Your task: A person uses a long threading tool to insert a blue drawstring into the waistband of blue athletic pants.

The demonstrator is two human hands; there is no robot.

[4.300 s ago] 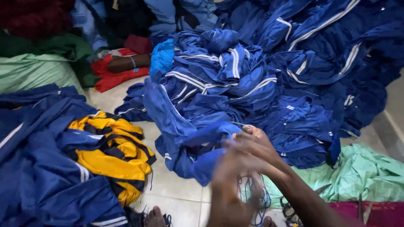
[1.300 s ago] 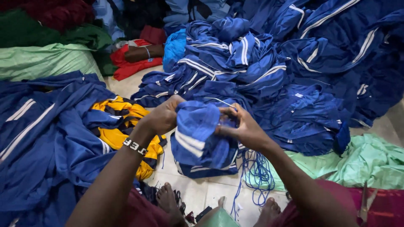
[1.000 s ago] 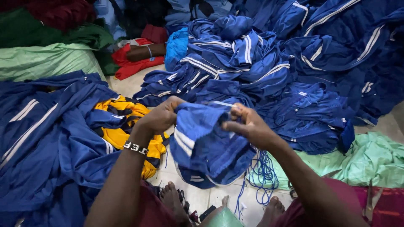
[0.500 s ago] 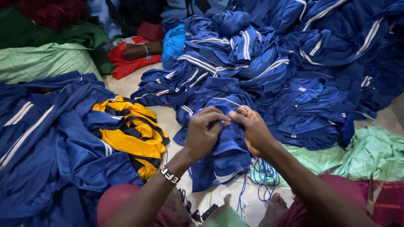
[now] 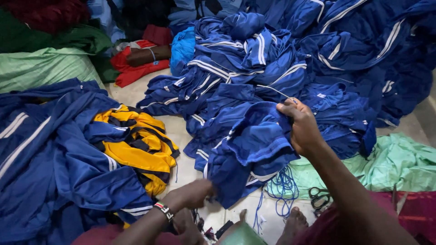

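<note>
**On the floor, centre frame: blue garment held between two hands**

Item 1. Blue garment, royal blue with white stripe trim, bunched and hanging at the centre of the frame, partly resting on the tiled floor. Held at two points.

Item 2. Right hand, right of centre, closed in a fist on the garment's upper edge. A thin pale cord or thread runs up and left from the fist; whether it is pinched in the fingers cannot be told.

Item 3. Left hand, lower centre, closed on the garment's lower edge; somewhat blurred. A beaded wristband sits on the wrist.

Item 4. Large heap of blue striped garments, filling the upper centre and upper right, just behind the held piece.

Item 5. Second heap of blue garments, left side, with a yellow and black garment lying against it.

Item 6. Coil of blue cord, on the floor directly below the held garment.

Item 7. Scissors, dark-handled, lower right of centre, beside the coil, at the edge of a light green cloth.

Item 8. Light green sack, upper left; red cloth beside it.

Item 9. Bare foot, bottom centre, toes near the cord.
</note>
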